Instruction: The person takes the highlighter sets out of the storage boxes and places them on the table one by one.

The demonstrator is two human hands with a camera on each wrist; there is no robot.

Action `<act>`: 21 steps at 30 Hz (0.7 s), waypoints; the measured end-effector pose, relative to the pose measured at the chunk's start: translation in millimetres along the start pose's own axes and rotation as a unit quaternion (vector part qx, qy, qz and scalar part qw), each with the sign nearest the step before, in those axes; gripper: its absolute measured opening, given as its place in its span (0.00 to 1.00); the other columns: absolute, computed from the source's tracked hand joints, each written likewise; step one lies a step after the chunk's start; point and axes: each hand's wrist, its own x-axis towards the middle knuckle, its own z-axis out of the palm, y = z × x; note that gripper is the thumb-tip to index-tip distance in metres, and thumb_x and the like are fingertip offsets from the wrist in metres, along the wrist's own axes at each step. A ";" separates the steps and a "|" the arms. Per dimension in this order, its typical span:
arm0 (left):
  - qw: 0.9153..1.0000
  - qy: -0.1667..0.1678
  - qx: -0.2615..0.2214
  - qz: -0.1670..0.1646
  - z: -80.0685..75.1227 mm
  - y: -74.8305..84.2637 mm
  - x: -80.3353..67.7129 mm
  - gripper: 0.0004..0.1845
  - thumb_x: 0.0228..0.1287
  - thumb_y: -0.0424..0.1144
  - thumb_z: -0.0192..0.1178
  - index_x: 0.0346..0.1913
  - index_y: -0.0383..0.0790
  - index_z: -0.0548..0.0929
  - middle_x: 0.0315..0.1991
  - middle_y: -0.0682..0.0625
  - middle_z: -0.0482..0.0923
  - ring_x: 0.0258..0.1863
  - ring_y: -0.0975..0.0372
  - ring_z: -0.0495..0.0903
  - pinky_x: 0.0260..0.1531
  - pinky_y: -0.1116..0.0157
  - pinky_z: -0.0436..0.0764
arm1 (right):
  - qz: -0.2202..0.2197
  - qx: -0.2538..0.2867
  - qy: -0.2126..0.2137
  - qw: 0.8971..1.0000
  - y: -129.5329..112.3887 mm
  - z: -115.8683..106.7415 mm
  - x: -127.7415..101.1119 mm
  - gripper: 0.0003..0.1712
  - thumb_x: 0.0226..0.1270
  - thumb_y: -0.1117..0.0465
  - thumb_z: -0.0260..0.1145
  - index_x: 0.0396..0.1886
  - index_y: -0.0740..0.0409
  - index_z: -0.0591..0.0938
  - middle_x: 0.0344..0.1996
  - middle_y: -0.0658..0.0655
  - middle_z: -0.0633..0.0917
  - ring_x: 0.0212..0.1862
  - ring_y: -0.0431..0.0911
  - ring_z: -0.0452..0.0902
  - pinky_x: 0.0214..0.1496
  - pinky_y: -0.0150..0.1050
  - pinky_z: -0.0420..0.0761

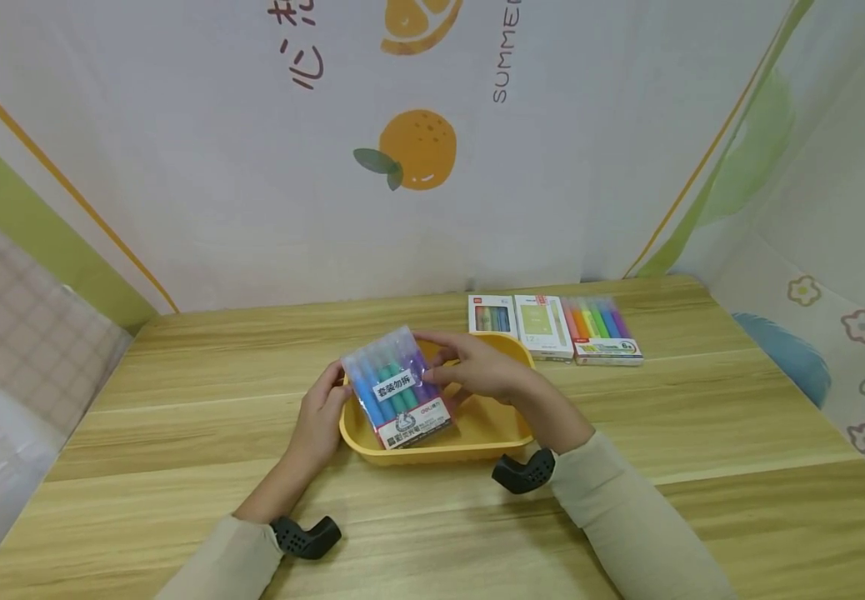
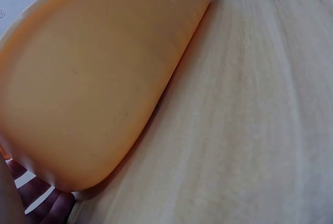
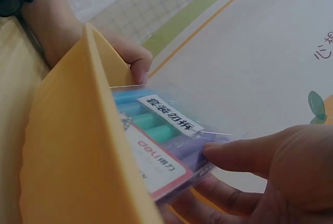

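A clear pack of highlighters (image 1: 391, 383), with blue, green and purple pens and a white label strip, is tilted over the left part of a yellow plastic basket (image 1: 488, 427). My right hand (image 1: 477, 367) pinches the pack at its purple side. In the right wrist view the thumb (image 3: 234, 156) lies on top of the pack (image 3: 166, 169) and the other fingers are underneath. My left hand (image 1: 322, 414) holds the basket by its left end, a finger hooked over the rim. The left wrist view shows the basket's outer wall (image 2: 99, 78) and darkened fingertips beside it.
Behind the basket, toward the table's back right, a small white box with a pen window (image 1: 491, 315), a white and yellow-green box (image 1: 543, 327) and a rainbow highlighter pack (image 1: 601, 331) lie side by side. A printed curtain (image 1: 552, 200) hangs at the wooden table's (image 1: 237, 367) back edge.
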 end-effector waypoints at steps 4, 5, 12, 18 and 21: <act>1.000 -0.002 0.000 0.000 0.0 -0.5 0.3 0.25 0.72 0.34 0.41 0.68 0.37 0.74 0.57 0.38 0.81 0.53 0.55 0.77 0.53 0.77 0.75 | -0.005 -0.003 0.001 1.000 -0.4 -0.8 -1.4 0.37 0.75 0.64 0.58 0.80 0.41 0.61 0.49 0.63 0.77 0.43 0.50 0.83 0.40 0.46 0.88; 1.000 -0.003 0.000 -0.001 -0.1 -0.5 0.4 0.25 0.72 0.34 0.41 0.69 0.37 0.74 0.57 0.38 0.81 0.54 0.54 0.77 0.53 0.77 0.75 | -0.007 -0.003 0.002 1.000 -1.0 -0.8 -1.6 0.37 0.75 0.64 0.58 0.80 0.41 0.62 0.49 0.62 0.76 0.43 0.50 0.82 0.40 0.46 0.88; 1.000 -0.002 0.007 -0.002 -0.5 -0.4 0.2 0.25 0.72 0.34 0.41 0.69 0.37 0.74 0.60 0.38 0.80 0.56 0.53 0.77 0.55 0.75 0.74 | -0.018 0.000 0.002 1.000 -4.0 -1.3 -3.7 0.36 0.75 0.64 0.58 0.79 0.41 0.64 0.50 0.62 0.77 0.45 0.50 0.79 0.38 0.45 0.88; 1.000 -0.006 -0.003 0.000 -1.3 0.0 -0.7 0.25 0.72 0.34 0.41 0.68 0.38 0.75 0.59 0.39 0.81 0.55 0.53 0.78 0.54 0.75 0.76 | -0.018 -0.009 0.013 1.000 -6.0 -0.8 -3.4 0.32 0.76 0.64 0.58 0.76 0.44 0.68 0.50 0.63 0.78 0.46 0.51 0.80 0.39 0.44 0.88; 1.000 -0.006 -0.006 -0.002 -1.2 0.0 -1.3 0.25 0.72 0.33 0.42 0.68 0.38 0.74 0.59 0.39 0.81 0.55 0.53 0.78 0.53 0.74 0.77 | -0.020 -0.010 0.018 1.000 -7.4 0.0 -3.5 0.31 0.76 0.64 0.57 0.76 0.46 0.68 0.50 0.63 0.78 0.46 0.51 0.80 0.39 0.45 0.88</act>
